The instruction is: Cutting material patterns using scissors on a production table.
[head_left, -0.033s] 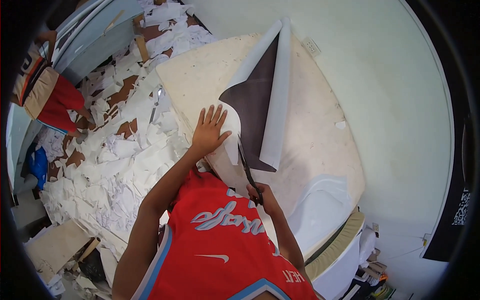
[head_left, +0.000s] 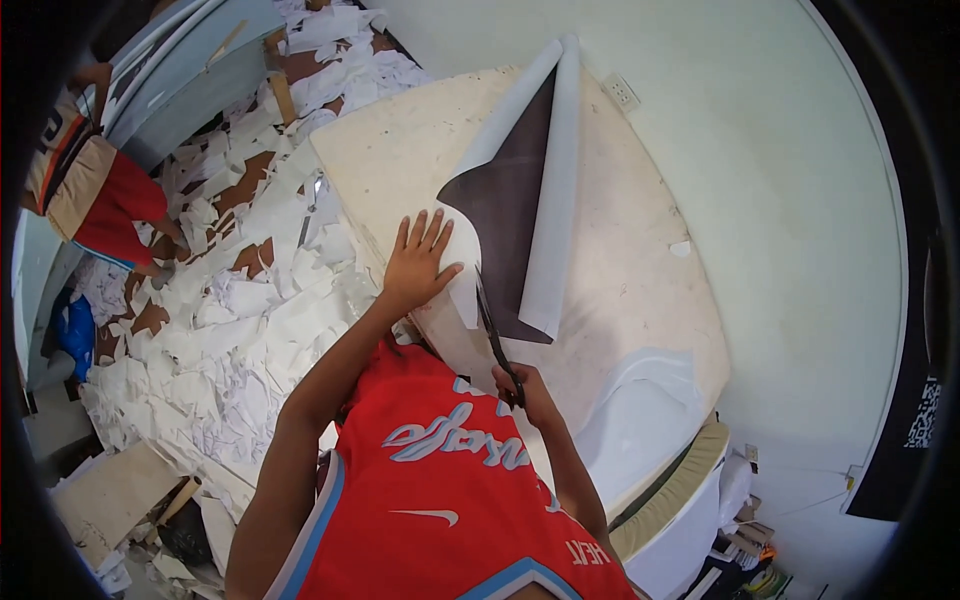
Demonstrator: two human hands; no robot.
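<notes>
My left hand point(head_left: 420, 265) lies flat with its fingers spread on a white strip point(head_left: 464, 245) at the left edge of the dark sheet. The dark sheet point(head_left: 508, 215) has pale backing and a rolled-up right side point(head_left: 551, 200); it rests on a cream table top point(head_left: 640, 220). In my right hand point(head_left: 535, 396) are long black scissors point(head_left: 497, 345), gripped by the handles. Their blades point away from me, with the tips at the cut edge between the white strip and the dark sheet. I cannot make out how far apart the blades are.
White paper scraps point(head_left: 230, 340) cover the floor on the left. A person in red shorts point(head_left: 125, 205) stands there beside a pale blue counter point(head_left: 195, 110). A glossy white sheet point(head_left: 645, 405) lies at the table's near right. A wall point(head_left: 760, 200) with a socket point(head_left: 622, 92) borders the right.
</notes>
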